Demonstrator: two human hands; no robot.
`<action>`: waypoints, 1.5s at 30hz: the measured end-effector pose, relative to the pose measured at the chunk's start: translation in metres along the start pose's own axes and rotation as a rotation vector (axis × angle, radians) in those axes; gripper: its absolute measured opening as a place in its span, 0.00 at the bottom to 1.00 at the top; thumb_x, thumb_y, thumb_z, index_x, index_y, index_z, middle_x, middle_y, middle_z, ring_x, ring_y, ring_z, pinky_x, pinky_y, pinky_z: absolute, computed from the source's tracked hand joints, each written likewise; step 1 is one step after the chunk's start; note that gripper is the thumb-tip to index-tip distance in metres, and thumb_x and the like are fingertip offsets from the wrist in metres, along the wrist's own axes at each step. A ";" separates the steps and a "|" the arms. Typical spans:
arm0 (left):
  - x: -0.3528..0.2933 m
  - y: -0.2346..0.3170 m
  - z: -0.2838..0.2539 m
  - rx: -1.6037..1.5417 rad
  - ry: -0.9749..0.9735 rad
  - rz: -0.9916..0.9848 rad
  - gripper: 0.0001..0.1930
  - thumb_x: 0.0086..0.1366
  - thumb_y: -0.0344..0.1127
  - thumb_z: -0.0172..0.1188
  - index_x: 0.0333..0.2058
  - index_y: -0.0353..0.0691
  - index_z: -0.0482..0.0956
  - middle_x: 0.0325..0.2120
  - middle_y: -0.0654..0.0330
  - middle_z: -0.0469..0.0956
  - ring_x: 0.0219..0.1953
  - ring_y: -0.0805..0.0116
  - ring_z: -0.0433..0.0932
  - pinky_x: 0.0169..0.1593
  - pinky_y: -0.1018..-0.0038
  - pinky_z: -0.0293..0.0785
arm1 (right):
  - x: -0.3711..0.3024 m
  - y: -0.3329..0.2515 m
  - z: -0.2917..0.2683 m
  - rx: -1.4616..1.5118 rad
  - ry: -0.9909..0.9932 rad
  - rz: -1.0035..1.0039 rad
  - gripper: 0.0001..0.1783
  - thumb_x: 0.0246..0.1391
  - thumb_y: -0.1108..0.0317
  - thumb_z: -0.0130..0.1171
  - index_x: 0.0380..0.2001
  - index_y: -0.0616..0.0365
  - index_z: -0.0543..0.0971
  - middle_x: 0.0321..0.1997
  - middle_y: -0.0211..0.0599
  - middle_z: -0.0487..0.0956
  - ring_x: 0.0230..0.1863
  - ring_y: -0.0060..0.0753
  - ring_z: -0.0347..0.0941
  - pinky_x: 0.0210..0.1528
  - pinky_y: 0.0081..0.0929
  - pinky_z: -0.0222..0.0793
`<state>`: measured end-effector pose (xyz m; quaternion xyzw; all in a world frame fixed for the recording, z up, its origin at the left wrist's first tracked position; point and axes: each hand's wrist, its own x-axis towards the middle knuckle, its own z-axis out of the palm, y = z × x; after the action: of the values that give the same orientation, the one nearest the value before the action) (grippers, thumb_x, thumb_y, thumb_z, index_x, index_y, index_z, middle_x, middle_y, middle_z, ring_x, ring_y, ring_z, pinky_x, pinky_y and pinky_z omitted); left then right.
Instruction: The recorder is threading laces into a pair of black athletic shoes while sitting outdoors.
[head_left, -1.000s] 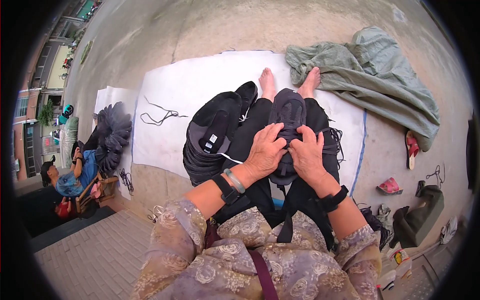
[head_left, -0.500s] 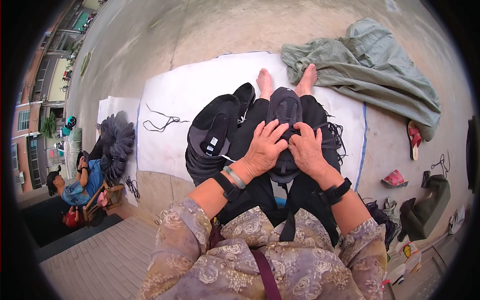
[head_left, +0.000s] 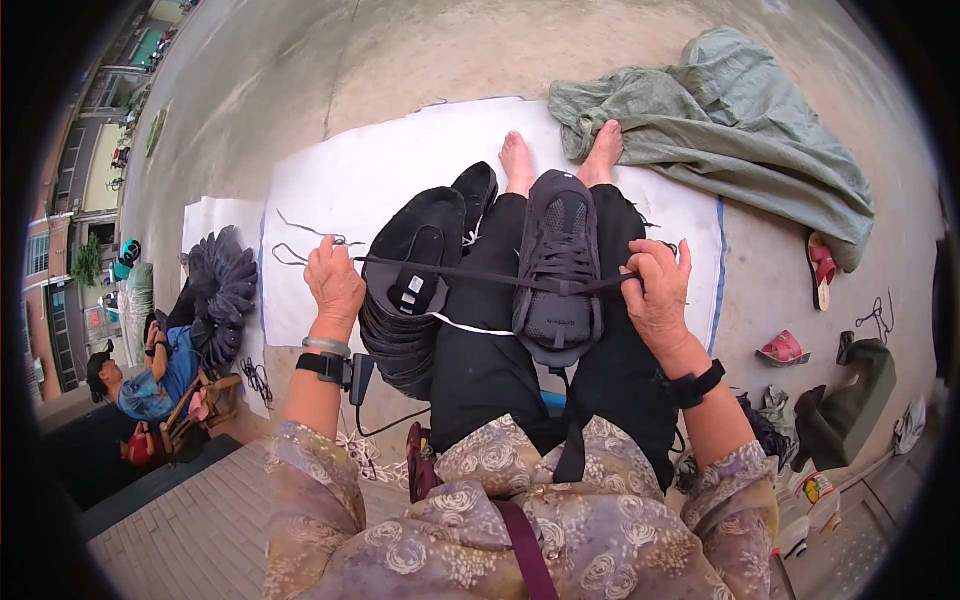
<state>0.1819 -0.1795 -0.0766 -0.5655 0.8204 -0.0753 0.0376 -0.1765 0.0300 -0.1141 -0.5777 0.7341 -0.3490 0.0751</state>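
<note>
A dark grey shoe upper [head_left: 558,255] lies between my thighs, its toe pointing away from me, with crisscrossed lacing up its front. A flat black shoelace [head_left: 440,268] runs out from the lacing to both sides and is stretched taut. My left hand [head_left: 335,285] pinches one end, out beyond the stack of black uppers [head_left: 405,345] beside my left leg. The other end is held by my right hand [head_left: 657,290] above my right knee, thumb and forefinger closed and the other fingers raised. A white cord [head_left: 470,326] goes from the stack toward the upper on my lap.
A white sheet [head_left: 320,190] lies under my bare feet, with a loose black lace on it. Green cloth [head_left: 740,130] is heaped at the far right, near red slippers [head_left: 782,348]. At left another person [head_left: 165,375] sits by a fanned pile of dark uppers [head_left: 220,290].
My hands have moved from the upper's lacing out to either side, drawing the black lace straight between them. The laced front of the upper now shows.
</note>
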 end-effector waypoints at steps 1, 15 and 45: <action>-0.002 -0.001 0.001 0.059 -0.105 0.000 0.07 0.52 0.31 0.56 0.29 0.35 0.74 0.48 0.49 0.68 0.47 0.51 0.66 0.49 0.57 0.60 | 0.000 -0.001 0.002 0.022 0.021 0.008 0.08 0.38 0.78 0.53 0.25 0.55 0.70 0.39 0.34 0.73 0.45 0.37 0.70 0.60 0.60 0.44; -0.013 0.149 -0.013 -0.282 0.053 0.938 0.05 0.49 0.30 0.53 0.27 0.39 0.71 0.34 0.57 0.70 0.44 0.60 0.69 0.57 0.52 0.56 | 0.001 -0.018 0.006 0.316 0.017 0.095 0.09 0.39 0.78 0.53 0.29 0.57 0.71 0.33 0.36 0.75 0.38 0.40 0.72 0.51 0.40 0.61; -0.037 -0.019 0.000 -0.296 -0.010 0.576 0.03 0.55 0.30 0.55 0.28 0.40 0.72 0.28 0.61 0.73 0.36 0.59 0.71 0.46 0.64 0.63 | -0.028 0.038 -0.079 -0.197 -0.327 -0.250 0.11 0.44 0.73 0.57 0.32 0.56 0.69 0.23 0.35 0.68 0.22 0.39 0.70 0.23 0.33 0.65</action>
<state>0.2129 -0.1520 -0.0742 -0.3098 0.9486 0.0614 -0.0213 -0.2383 0.0925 -0.0866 -0.7176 0.6653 -0.1839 0.0925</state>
